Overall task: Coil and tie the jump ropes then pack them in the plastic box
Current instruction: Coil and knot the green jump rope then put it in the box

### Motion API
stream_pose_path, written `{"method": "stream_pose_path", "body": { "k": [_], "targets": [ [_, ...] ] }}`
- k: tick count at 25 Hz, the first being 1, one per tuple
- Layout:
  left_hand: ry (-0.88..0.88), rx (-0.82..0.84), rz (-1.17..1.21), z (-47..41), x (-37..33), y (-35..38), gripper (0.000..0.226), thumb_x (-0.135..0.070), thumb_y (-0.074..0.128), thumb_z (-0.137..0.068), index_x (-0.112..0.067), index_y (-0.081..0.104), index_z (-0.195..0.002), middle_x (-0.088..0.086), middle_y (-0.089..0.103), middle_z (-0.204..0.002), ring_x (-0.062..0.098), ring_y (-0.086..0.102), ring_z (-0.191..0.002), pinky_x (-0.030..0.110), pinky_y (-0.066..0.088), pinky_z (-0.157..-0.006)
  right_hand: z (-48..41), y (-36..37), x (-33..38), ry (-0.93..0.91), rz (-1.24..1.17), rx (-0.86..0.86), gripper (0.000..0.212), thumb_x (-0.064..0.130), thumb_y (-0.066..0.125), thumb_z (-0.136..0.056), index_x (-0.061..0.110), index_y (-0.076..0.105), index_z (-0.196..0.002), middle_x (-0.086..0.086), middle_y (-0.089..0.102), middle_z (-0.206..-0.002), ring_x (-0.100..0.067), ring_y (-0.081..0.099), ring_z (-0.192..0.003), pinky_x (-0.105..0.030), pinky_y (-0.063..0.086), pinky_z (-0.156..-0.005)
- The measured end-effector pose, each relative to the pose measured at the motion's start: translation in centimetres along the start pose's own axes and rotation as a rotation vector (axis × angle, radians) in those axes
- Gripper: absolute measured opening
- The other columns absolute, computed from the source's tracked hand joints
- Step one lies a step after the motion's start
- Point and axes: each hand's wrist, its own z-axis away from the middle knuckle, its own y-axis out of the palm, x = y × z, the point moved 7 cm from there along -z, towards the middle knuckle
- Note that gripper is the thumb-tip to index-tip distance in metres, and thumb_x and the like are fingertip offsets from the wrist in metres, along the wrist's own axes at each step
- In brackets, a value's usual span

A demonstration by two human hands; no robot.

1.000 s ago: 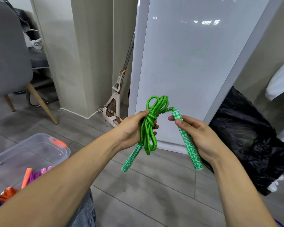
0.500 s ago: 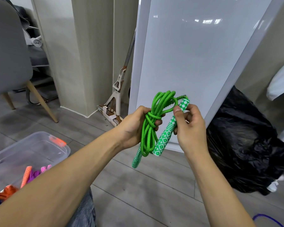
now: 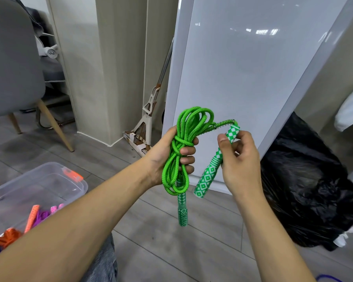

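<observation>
- Rope: green, coiled into a bunch w/ a wrap knotted round its middle. You hold it up over the floor, well apart from the box.
- L hand: your fingers are curled round the coil at the knot. Loops stick out above & below your fist.
- R hand: you're pinching the upper part of one handle btw thumb & fingers. It's tilted, w/ the free end pointing down-left, near the coil but not touching it.
- Spring: sits on the short rope run that links that handle's top to the coil's upper loops.
- 2nd handle: hangs straight down below the coil.
- Box: clear plastic w/ an orange latch, on the floor at your lower left. An orange rope & a purple rope lie inside.
- Black bag: on the floor to your right.
- White board: leans behind your hands.
</observation>
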Motion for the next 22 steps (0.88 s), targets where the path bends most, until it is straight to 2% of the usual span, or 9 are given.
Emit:
{"method": "stream_pose_path", "body": {
  "k": [2,5,8,11,14,17,18,20,22],
  "targets": [
    [0.018,-0.018,-0.056,0.0,0.0,0.1,0.04,-0.044,0.036,-0.097,-0.015,0.058,-0.081,-0.005,0.037,-0.054,0.013,0.034,-0.048,0.024,0.033,-0.046,0.2,0.4,-0.3,0.037,-0.057,-0.004,0.018,0.036,0.061,-0.097,0.021,0.053,-0.092,-0.007,0.047,-0.07,-0.021,0.044,-0.059,-0.044,0.041,-0.058],
    [0.061,-0.107,-0.222,-0.1,0.0,-0.3,0.04,-0.039,0.034,-0.099,-0.013,0.059,-0.082,-0.002,0.041,-0.057,0.016,0.038,-0.054,0.026,0.035,-0.052,0.2,0.1,-0.9,0.15,-0.185,-0.024,0.019,0.034,0.063,-0.095,0.022,0.053,-0.084,0.007,0.042,-0.059,-0.014,0.037,-0.052,-0.036,0.032,-0.054],
    [0.094,-0.186,-0.371,-0.2,0.0,-0.6,0.04,-0.038,0.039,-0.102,-0.012,0.061,-0.082,0.002,0.047,-0.056,0.017,0.041,-0.054,0.026,0.037,-0.053,0.2,-0.4,-1.1,0.213,-0.253,-0.046,0.017,0.028,0.065,-0.096,0.019,0.056,-0.085,0.008,0.039,-0.055,-0.012,0.033,-0.048,-0.031,0.029,-0.052],
    [0.12,-0.228,-0.447,0.0,-0.1,-0.5,0.041,-0.04,0.044,-0.101,-0.019,0.066,-0.075,0.003,0.054,-0.059,0.017,0.046,-0.053,0.029,0.039,-0.056,0.6,-0.1,-0.9,0.2,-0.228,-0.106,0.016,0.026,0.06,-0.1,0.013,0.053,-0.094,0.004,0.05,-0.055,-0.012,0.047,-0.039,-0.028,0.038,-0.045],
    [0.136,-0.284,-0.422,-0.1,-0.3,-0.7,0.034,-0.041,0.05,-0.1,-0.015,0.067,-0.086,0.003,0.059,-0.06,0.017,0.051,-0.054,0.029,0.042,-0.058,1.2,-0.2,-0.7,0.159,-0.095,-0.193,0.023,0.031,0.057,-0.1,0.009,0.051,-0.098,-0.001,0.058,-0.062,-0.011,0.059,-0.041,-0.024,0.044,-0.047],
    [0.168,-0.259,-0.411,-0.6,-0.2,-0.4,0.039,-0.043,0.05,-0.1,-0.014,0.065,-0.08,0.002,0.058,-0.063,0.018,0.05,-0.06,0.03,0.043,-0.061,1.9,-0.6,0.0,0.073,0.008,-0.276,0.022,0.028,0.057,-0.1,0.008,0.048,-0.098,-0.006,0.059,-0.071,-0.01,0.064,-0.045,-0.022,0.046,-0.048],
    [0.19,-0.266,-0.4,-0.7,-0.2,-0.5,0.039,-0.042,0.051,-0.101,-0.012,0.068,-0.083,0.004,0.06,-0.068,0.019,0.053,-0.064,0.031,0.045,-0.065,2.1,-0.5,0.3,0.044,0.029,-0.299,0.02,0.025,0.058,-0.1,0.008,0.047,-0.099,-0.003,0.059,-0.072,-0.01,0.065,-0.046,-0.022,0.048,-0.05],
    [0.24,-0.299,-0.368,-0.8,-0.4,-0.9,0.042,-0.042,0.053,-0.1,-0.005,0.072,-0.101,0.015,0.066,-0.087,0.022,0.058,-0.078,0.037,0.05,-0.08,2.3,-0.1,0.6,-0.008,0.068,-0.33,0.015,0.019,0.059,-0.098,0.009,0.047,-0.101,-0.002,0.061,-0.073,-0.013,0.067,-0.052,-0.025,0.05,-0.053],
    [0.286,-0.316,-0.35,-0.6,-0.9,-1.3,0.046,-0.045,0.055,-0.098,-0.005,0.071,-0.114,0.028,0.068,-0.109,0.027,0.062,-0.09,0.048,0.051,-0.095,2.1,0.6,1.0,-0.072,0.115,-0.31,0.015,0.019,0.059,-0.096,0.015,0.046,-0.1,0.003,0.061,-0.073,-0.022,0.069,-0.061,-0.039,0.054,-0.06]
  ]
}}
